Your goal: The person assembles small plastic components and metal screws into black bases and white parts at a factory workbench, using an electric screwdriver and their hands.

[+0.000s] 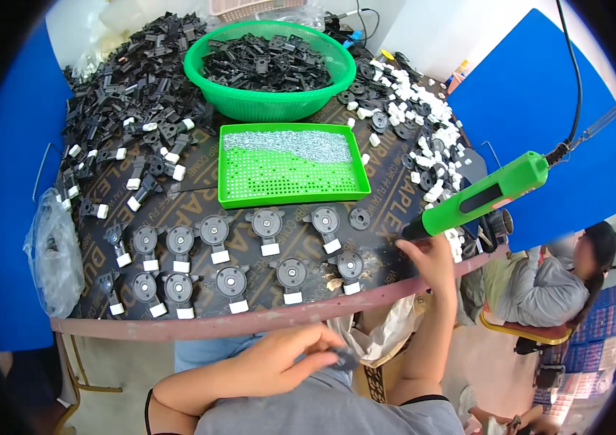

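My left hand (290,359) is closed on a small dark part (344,358), held over my lap below the table edge. The part is blurred and half covered by my fingers. My right hand (429,255) is at the black nose of a green electric screwdriver (486,194), which hangs tilted from a cord. Its thumb shows below the nose; the other fingers are partly hidden. Two rows of black parts with white ends stretch across the table front, most bearing a round disc, such as this disc assembly (292,274). A loose black disc (359,219) lies near the screwdriver.
A green tray (293,201) of small silvery pieces stands mid-table. Behind it, a green basket (264,106) holds black parts. Black parts (134,80) pile up left; white caps (431,109) and discs lie right. A plastic bag (54,254) hangs left. Another person (551,290) sits right.
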Available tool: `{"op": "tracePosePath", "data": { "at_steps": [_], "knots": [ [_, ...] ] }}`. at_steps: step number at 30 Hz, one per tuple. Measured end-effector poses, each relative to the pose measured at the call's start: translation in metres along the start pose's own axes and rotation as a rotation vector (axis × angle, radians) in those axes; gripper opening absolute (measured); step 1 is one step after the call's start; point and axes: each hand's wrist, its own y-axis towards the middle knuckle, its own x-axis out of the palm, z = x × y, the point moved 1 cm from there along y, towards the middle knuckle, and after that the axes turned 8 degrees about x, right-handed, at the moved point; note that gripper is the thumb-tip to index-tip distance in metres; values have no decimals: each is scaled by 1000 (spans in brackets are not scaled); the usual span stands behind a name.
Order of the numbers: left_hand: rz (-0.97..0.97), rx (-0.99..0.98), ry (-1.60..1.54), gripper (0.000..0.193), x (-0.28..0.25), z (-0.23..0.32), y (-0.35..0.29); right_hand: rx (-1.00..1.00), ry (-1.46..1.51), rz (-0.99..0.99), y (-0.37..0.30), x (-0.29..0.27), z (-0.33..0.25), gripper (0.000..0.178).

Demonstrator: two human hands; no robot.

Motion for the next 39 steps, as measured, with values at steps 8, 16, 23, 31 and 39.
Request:
{"op": "tracePosePath", "data": {
  "at_steps": [8,16,23,31,39],
  "knots": [
    [-389,193,291,17,-55,69,-99,-418,-259,-117,35,51,-14,56],
    [-588,377,864,21,-52,154,-185,-375,-125,-147,40,56,6,46],
    [-675,773,708,24,-22,183,-208,-104,119,-253,33,53,3,45],
    [-640,790,453,23,-31,174,-208,-28,465,-59,-26,-29,46,29],
    [-914,1004,318,28,7,184,-161,-159,392,-376,-55,-17,-35,14]
  ]
}}
